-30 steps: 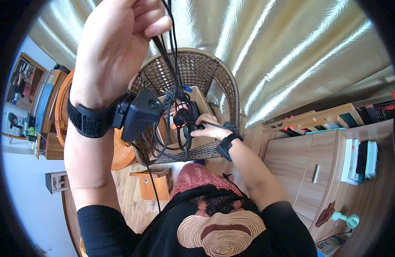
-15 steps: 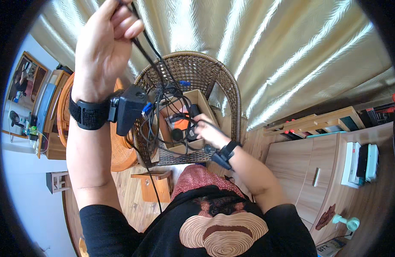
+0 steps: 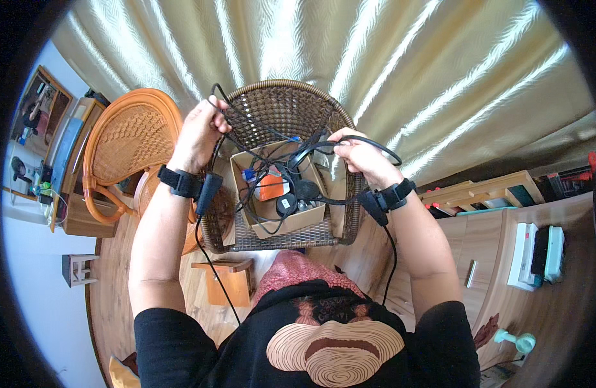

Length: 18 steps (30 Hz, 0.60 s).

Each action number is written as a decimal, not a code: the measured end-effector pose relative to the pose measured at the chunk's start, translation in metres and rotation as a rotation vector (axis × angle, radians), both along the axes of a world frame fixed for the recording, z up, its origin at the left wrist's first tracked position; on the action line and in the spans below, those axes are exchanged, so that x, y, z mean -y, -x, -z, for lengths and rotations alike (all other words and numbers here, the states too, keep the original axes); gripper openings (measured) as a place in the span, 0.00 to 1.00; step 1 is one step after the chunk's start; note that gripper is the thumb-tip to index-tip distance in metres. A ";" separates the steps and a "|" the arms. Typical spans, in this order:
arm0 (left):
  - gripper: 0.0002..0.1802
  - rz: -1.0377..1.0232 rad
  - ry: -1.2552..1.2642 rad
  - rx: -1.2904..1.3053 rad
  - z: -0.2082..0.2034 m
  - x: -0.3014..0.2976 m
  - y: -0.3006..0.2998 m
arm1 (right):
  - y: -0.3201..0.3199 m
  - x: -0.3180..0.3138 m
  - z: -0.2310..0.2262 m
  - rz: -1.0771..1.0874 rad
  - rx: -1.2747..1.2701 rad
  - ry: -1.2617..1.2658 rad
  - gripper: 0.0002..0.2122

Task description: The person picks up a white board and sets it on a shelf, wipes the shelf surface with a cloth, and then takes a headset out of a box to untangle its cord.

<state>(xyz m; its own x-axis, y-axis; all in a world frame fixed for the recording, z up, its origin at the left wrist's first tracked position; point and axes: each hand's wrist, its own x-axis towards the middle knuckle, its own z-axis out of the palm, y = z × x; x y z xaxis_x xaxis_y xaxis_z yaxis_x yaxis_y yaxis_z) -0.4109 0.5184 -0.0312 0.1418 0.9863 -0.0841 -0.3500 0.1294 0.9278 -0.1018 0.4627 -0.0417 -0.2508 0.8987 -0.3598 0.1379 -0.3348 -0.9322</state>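
Tangled black cables (image 3: 272, 147) stretch between my two hands above an open cardboard box (image 3: 291, 227). My left hand (image 3: 204, 132) is closed on one stretch of cable at the box's upper left, with a loop standing above the fingers. On the right, my right hand (image 3: 362, 155) pinches a thicker bunch of the cables, and a loop sticks out past it. Inside the box lie an orange item (image 3: 270, 186), a round black object (image 3: 286, 204) and other dark pieces partly hidden by cable. A blue connector (image 3: 248, 175) shows at the box's left side.
The box rests on the seat of a brown wicker chair (image 3: 278, 90). An orange rattan chair (image 3: 133, 129) stands to the left, a small wooden stool (image 3: 228, 282) below it. Gold curtains (image 3: 291, 45) hang behind; a wooden cabinet (image 3: 453, 249) is at right.
My left hand has come down from high above the chair to beside the box. My right hand has risen out of the box and moved right, lifting cables with it.
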 end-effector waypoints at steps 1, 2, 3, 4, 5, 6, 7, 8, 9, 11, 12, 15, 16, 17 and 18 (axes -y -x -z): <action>0.14 0.021 -0.006 -0.002 0.005 0.000 -0.004 | -0.003 -0.002 -0.003 -0.002 -0.015 -0.008 0.07; 0.14 0.032 0.003 -0.005 0.014 -0.003 -0.004 | -0.006 -0.003 -0.006 -0.002 -0.011 -0.010 0.07; 0.14 0.027 0.033 -0.020 0.017 -0.002 -0.006 | -0.009 -0.004 -0.009 0.024 -0.014 -0.043 0.07; 0.13 0.022 0.045 -0.034 0.021 -0.001 -0.007 | -0.011 -0.004 -0.011 0.051 -0.016 -0.077 0.07; 0.13 0.018 0.057 -0.047 0.026 -0.002 -0.008 | -0.013 -0.004 -0.014 0.079 0.007 -0.122 0.07; 0.13 0.021 0.054 -0.042 0.033 -0.004 -0.009 | -0.016 -0.003 -0.019 0.096 -0.012 -0.148 0.07; 0.13 0.015 0.072 -0.041 0.042 -0.004 -0.004 | -0.016 -0.002 -0.022 0.105 -0.036 -0.171 0.08; 0.13 0.011 0.089 -0.040 0.050 -0.005 0.000 | -0.017 -0.002 -0.029 0.091 -0.023 -0.204 0.08; 0.14 0.033 0.109 -0.053 0.057 -0.005 -0.001 | -0.016 0.002 -0.041 0.121 -0.009 -0.248 0.07; 0.14 0.075 0.164 -0.073 0.070 -0.003 0.003 | -0.014 0.004 -0.061 0.124 -0.035 -0.338 0.06; 0.14 0.087 0.154 -0.087 0.081 -0.005 -0.001 | -0.016 0.004 -0.070 0.147 -0.034 -0.432 0.07; 0.14 0.063 0.164 -0.168 0.107 -0.001 0.000 | -0.016 0.008 -0.103 0.211 -0.108 -0.476 0.07; 0.13 0.081 0.113 -0.209 0.119 -0.002 0.000 | -0.021 0.009 -0.110 0.173 -0.202 -0.482 0.07; 0.12 0.078 0.170 -0.298 0.131 0.001 0.003 | -0.021 0.010 -0.118 0.175 -0.217 -0.497 0.08; 0.12 0.093 0.190 -0.351 0.135 0.004 -0.004 | -0.025 0.010 -0.122 0.175 -0.224 -0.502 0.08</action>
